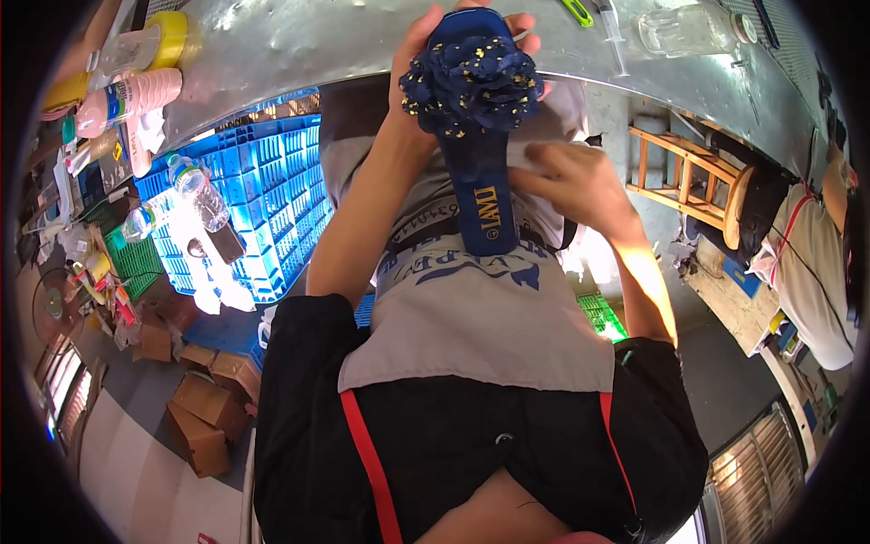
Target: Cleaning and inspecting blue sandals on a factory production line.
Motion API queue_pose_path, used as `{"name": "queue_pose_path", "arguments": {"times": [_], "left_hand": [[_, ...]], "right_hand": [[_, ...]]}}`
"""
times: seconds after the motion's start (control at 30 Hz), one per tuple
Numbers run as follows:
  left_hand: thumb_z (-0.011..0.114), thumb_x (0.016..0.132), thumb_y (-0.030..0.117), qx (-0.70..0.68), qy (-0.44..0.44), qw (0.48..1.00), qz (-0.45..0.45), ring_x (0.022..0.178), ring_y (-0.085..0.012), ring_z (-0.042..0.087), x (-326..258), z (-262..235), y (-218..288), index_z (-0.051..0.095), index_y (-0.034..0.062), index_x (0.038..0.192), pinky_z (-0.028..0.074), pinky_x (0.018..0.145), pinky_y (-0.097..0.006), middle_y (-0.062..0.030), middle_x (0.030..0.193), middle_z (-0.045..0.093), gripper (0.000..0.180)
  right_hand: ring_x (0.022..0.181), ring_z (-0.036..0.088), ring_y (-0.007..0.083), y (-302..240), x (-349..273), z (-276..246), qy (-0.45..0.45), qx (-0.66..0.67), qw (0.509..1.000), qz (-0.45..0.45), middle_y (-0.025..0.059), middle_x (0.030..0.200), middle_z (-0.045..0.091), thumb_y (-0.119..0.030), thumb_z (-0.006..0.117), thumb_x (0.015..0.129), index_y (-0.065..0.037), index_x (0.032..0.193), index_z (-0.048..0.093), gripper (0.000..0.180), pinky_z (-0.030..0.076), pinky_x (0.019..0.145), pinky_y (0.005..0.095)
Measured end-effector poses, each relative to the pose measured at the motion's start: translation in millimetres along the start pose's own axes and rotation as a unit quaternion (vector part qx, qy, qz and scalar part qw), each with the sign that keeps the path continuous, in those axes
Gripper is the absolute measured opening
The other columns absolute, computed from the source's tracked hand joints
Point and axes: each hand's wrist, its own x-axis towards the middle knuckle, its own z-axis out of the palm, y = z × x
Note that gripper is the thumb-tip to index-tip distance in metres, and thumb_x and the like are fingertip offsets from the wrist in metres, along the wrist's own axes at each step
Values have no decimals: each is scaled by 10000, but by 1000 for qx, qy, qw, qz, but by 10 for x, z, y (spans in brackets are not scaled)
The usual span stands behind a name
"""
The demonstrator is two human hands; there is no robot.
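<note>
A dark blue slide sandal point(473, 181) is held up in front of my apron, toe end away from me and heel toward me. A large ruffled flower point(471, 86) with gold flecks covers its strap, and gold lettering marks the insole. My left hand point(405, 77) is wrapped round the toe end, its fingertips showing on the far right side. My right hand point(584, 186) is at the right edge of the heel half, fingers pointing toward the sandal and smeared by motion. Whether they touch it or hold anything cannot be made out.
Beyond the sandal runs a metal worktop point(299, 41). On its right lie a glass jar point(693, 30), a syringe point(613, 36) and a green cutter point(577, 11). Blue crates point(281, 195) stand at left, with a plastic bottle point(199, 195). A wooden stool point(684, 177) is at right, near another person point(807, 263).
</note>
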Motion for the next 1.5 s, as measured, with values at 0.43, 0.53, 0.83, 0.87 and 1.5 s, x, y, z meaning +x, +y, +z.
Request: {"name": "queue_pose_path", "arguments": {"times": [0.43, 0.53, 0.83, 0.87, 1.5], "left_hand": [[542, 1002, 264, 148, -10, 978, 146, 1320, -384, 566, 301, 416, 538, 634, 104, 1224, 470, 1110, -620, -172, 1396, 619, 289], [519, 947, 213, 238, -15, 918, 316, 1389, -383, 538, 217, 362, 1103, 706, 118, 1059, 387, 1174, -657, -130, 1353, 680, 238], [458, 825, -70, 717, 187, 529, 413, 1459, -347, 487, -367, 341, 1323, 665, 37, 1034, 360, 1213, -477, -171, 1268, 706, 313], [452, 857, -68, 798, 188, 421, 388, 1452, -341, 494, -351, 431, 1292, 671, 35, 1052, 363, 1206, -453, -163, 1280, 703, 311], [880, 685, 252, 937, 131, 168, 278, 1302, -394, 539, -130, 271, 1017, 636, 77, 1289, 392, 1095, -521, -185, 1437, 567, 674]], "right_hand": [[801, 669, 257, -64, -10, -220, 194, 119, 967, 111, 139, 1050, 655, 198, 603, 775, -20, 1126, 759, 442, 531, 679, 287], [845, 634, 196, -18, -63, -278, 301, 125, 931, 163, 127, 1060, 659, 186, 566, 913, 9, 1140, 739, 335, 498, 710, 259], [851, 599, 174, -110, 158, -21, 259, 234, 891, 289, 106, 987, 649, 95, 599, 986, 2, 1230, 698, 279, 478, 749, 265], [841, 600, 188, -127, 285, 9, 241, 226, 899, 289, 105, 961, 638, 103, 600, 975, -10, 1235, 702, 302, 477, 749, 266], [660, 714, 361, -144, 1971, 299, 27, -154, 954, 256, 116, 996, 653, -73, 640, 864, -214, 1429, 625, 582, 579, 569, 484]]}}
